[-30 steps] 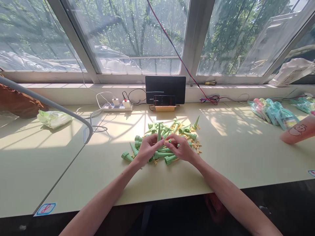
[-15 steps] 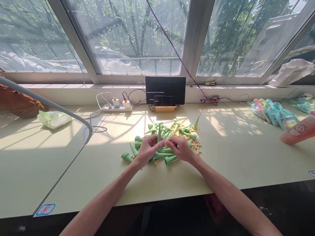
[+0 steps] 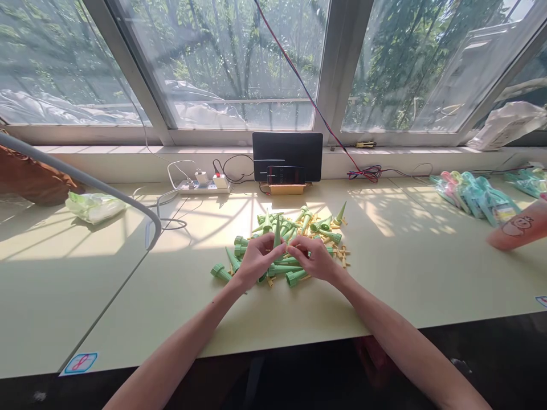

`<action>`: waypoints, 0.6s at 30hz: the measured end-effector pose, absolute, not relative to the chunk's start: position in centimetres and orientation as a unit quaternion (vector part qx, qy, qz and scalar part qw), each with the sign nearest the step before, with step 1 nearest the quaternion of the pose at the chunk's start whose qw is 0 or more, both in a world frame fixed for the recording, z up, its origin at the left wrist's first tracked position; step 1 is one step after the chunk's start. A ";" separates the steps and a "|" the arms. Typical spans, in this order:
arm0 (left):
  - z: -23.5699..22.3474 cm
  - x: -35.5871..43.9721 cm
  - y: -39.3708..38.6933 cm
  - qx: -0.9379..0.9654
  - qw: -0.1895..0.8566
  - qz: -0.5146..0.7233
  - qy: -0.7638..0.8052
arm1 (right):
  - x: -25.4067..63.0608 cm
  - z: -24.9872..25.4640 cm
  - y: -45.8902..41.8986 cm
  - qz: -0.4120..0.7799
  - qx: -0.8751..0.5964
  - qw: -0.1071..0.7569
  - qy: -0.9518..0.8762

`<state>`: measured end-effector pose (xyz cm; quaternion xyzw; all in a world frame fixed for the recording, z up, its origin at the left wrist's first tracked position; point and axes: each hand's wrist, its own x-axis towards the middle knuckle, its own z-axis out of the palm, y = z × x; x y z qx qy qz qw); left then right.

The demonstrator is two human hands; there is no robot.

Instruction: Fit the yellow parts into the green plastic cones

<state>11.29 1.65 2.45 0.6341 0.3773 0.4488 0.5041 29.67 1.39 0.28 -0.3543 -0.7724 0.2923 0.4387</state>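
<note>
My left hand (image 3: 255, 259) is closed round a green plastic watering spike (image 3: 277, 230), its pointed end up. My right hand (image 3: 317, 259) meets it from the right, thumb and finger pinched at the left fingertips; what they pinch is too small and hidden to make out. Beneath and around both hands lies a loose pile of similar green cone-shaped spikes, among them one with a ribbed cap (image 3: 220, 272) near my left wrist and another (image 3: 294, 278) below my right hand. Small yellow valve-like pieces (image 3: 343, 255) are mixed in, mostly at the pile's right side.
Behind the pile, a dark tablet (image 3: 288, 149) and a phone (image 3: 285, 175) lean on a small stand. A power strip (image 3: 204, 185) with cables is at the back left. A grey curved bar (image 3: 106, 191) reaches over the left side. Bagged items (image 3: 474, 193) and a pink cup (image 3: 519, 226) are at right.
Both hands keep almost the same place and grip. The view has shifted very slightly; nothing else visibly differs.
</note>
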 end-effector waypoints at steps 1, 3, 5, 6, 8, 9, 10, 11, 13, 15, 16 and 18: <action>2.4 11.3 1.6 0.635 0.504 0.448 0.377 | 29.7 0.3 1.4 0.289 -0.356 0.438 -0.773; 2.4 11.3 1.7 0.636 0.505 0.447 0.375 | 29.6 0.3 1.5 0.281 -0.360 0.439 -0.774; 2.4 11.3 1.7 0.636 0.508 0.445 0.374 | 29.6 0.3 1.5 0.273 -0.363 0.440 -0.774; 2.4 11.2 1.7 0.635 0.509 0.444 0.374 | 29.6 0.3 1.5 0.271 -0.364 0.440 -0.775; 2.4 11.2 1.7 0.633 0.510 0.445 0.376 | 29.6 0.3 1.5 0.275 -0.363 0.439 -0.775; 2.3 11.2 1.7 0.632 0.510 0.447 0.377 | 29.6 0.3 1.5 0.279 -0.360 0.438 -0.775; 2.3 11.2 1.7 0.631 0.510 0.448 0.376 | 29.7 0.3 1.5 0.283 -0.358 0.438 -0.775; 2.3 11.1 1.7 0.630 0.510 0.449 0.375 | 29.7 0.3 1.4 0.286 -0.354 0.439 -0.775; 2.2 11.1 1.7 0.631 0.509 0.449 0.375 | 29.7 0.2 1.4 0.287 -0.349 0.441 -0.776; 2.2 11.1 1.7 0.632 0.508 0.449 0.376 | 29.7 0.1 1.4 0.286 -0.345 0.444 -0.776; 2.2 11.1 1.7 0.633 0.506 0.449 0.376 | 29.7 0.1 1.4 0.287 -0.344 0.445 -0.775; 2.2 11.2 1.7 0.635 0.505 0.449 0.374 | 29.7 0.0 1.5 0.290 -0.344 0.445 -0.775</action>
